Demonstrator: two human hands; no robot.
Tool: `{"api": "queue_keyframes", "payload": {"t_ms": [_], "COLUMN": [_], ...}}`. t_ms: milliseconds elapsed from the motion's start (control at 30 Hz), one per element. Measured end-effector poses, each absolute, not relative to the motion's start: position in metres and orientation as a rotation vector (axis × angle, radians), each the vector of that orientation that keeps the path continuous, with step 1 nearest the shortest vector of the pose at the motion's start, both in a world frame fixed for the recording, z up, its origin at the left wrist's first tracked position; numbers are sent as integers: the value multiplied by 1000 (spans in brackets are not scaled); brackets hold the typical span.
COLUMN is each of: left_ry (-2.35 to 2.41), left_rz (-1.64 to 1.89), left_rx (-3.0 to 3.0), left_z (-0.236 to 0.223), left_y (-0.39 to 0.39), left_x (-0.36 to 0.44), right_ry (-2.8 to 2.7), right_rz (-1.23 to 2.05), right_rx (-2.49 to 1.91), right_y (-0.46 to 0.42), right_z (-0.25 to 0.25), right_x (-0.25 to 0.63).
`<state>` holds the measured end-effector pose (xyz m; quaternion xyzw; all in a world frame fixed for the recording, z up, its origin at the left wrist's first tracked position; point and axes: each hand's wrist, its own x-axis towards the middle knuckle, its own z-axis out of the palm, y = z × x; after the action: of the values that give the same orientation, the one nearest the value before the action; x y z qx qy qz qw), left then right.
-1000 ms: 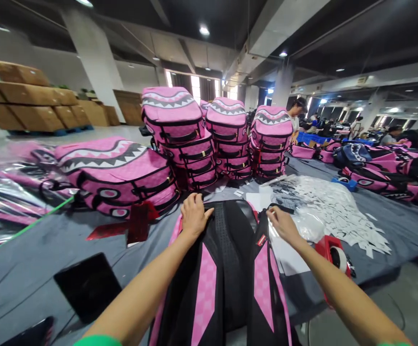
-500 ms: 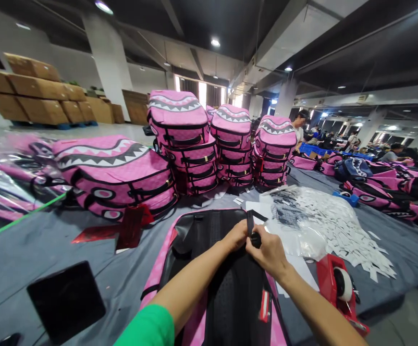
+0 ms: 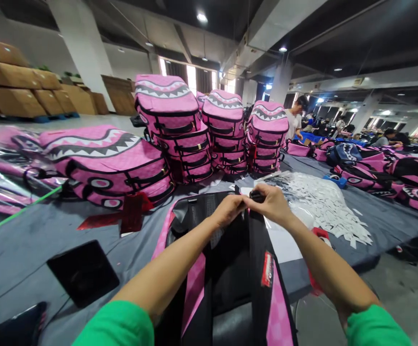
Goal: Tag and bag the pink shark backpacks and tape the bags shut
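Grey cloth [image 3: 21,259] covers the table across the lower and middle frame, under a dark ceiling with round lights. Cartons [image 3: 14,101] are piled at the upper left, and a person [image 3: 294,120] is at the upper right.

At bottom centre lies the backpack [image 3: 230,278], its black back panel and pink-trimmed straps facing up, a red tag [image 3: 267,269] on the right-hand strap. Above its top edge, the left hand [image 3: 229,209] has its fingers bunched together, meeting the right thumb; what they pinch is hidden. The right hand [image 3: 272,204] curls its fingers around a rolled black strap [image 3: 257,195], thumb pointing left.

Stacked pink bags [image 3: 167,103] with shark-teeth prints stand behind, from left to centre. White slips [image 3: 331,206] are heaped right of centre, near a red tape dispenser [image 3: 320,235] partly behind the right forearm. A black tablet [image 3: 82,273] lies at the lower left.
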<state>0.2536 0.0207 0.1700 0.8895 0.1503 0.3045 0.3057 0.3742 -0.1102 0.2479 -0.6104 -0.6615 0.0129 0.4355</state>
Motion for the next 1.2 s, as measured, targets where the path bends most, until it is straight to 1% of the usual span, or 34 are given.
{"api": "queue_keyframes", "payload": {"t_ms": [100, 133, 200, 300, 400, 467, 533, 600, 667, 767, 833, 900, 967, 1067, 1133, 1200], "left_ry": [536, 558, 541, 496, 586, 640, 699, 779, 898, 1145, 1294, 1341, 1247, 1089, 1071, 1163], "left_rz": [817, 808, 755, 626, 523, 433, 353, 336, 465, 821, 849, 681, 601, 746, 779, 710], "left_rx": [2307, 2285, 2197, 1632, 1137, 1053, 1202, 1515, 1889, 2340, 2488, 2554, 2615, 2698, 2727, 2730], "left_z": [163, 158, 146, 129, 111, 99, 94, 102, 123, 158, 165, 154, 130, 102, 101, 114], "left_y": [2, -11, -48, -105, -135, -136, -125, -102, -65, 12, 63, 101, 120, 124, 119, 113], "left_x": [231, 220, 198, 181, 176, 167, 148, 127, 111, 111, 125, 141, 151, 152, 151, 158], "right_ry": [-1694, -1731, -1812, -1933, -2028, -2052, -2056, -1998, -1867, -1730, -1744, -1792, -1839, -1865, -1863, -1871], "right_rz": [318, 358, 268, 80, 103, 139, 157, 167, 205, 271, 252, 198, 136, 15, -58, -66], "right_rx": [-1510, -1512, -1576, -1725, -1760, -1754, -1752, -1794, -1879, -1945, -1915, -1823, -1706, -1607, -1590, -1602], "right_y": [-98, -92, -73, -30, 12, 30, 41, 48, 51, 51, 49, 46, 43, 37, 34, 35], "right_z": [258, 257, 249, 220, 184, 162, 146, 134, 125, 115, 111, 107, 103, 93, 89, 92], "right_x": [397, 408, 426, 436, 424, 415, 413, 415, 418, 417, 414, 412, 410, 406, 404, 406]}}
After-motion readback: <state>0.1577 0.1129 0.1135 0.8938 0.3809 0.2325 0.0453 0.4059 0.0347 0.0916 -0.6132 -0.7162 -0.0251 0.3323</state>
